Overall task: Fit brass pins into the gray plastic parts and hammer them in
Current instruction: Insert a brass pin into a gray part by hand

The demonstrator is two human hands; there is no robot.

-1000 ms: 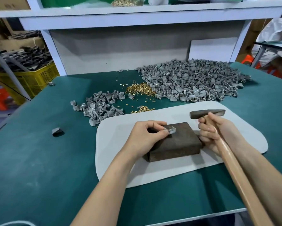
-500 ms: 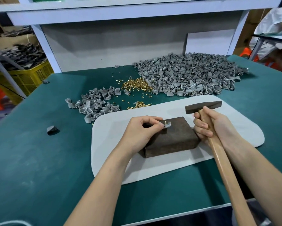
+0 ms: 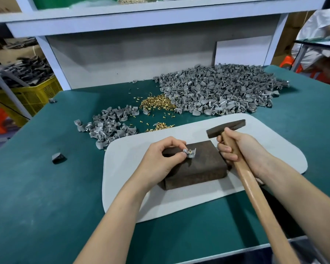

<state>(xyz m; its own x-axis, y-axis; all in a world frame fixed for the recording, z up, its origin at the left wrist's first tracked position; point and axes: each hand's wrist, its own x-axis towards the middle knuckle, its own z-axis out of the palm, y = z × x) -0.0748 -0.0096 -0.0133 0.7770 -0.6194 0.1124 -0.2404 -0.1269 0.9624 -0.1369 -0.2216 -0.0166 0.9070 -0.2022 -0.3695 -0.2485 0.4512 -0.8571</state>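
My left hand [image 3: 160,159] pinches a small gray plastic part [image 3: 190,153] with a brass pin standing in it, held on top of a dark brown block [image 3: 198,168]. My right hand [image 3: 240,149] grips the wooden handle of a hammer [image 3: 226,128] close under its dark head, which hovers just right of and behind the block. The block rests on a white mat [image 3: 274,149]. A heap of brass pins [image 3: 157,102] and a big pile of gray parts [image 3: 223,90] lie behind the mat.
A smaller pile of gray parts [image 3: 110,126] lies left of the mat, with a few loose pins [image 3: 160,126] near it. One dark part [image 3: 58,158] sits alone at the left. The green table [image 3: 46,187] backs onto a white shelf frame [image 3: 51,58]. A yellow crate [image 3: 32,94] stands beyond the left edge.
My left hand has kept the gray part on the block, with the pin now showing upright in it. The hammer has stayed raised beside the block; the camera view shifted slightly.
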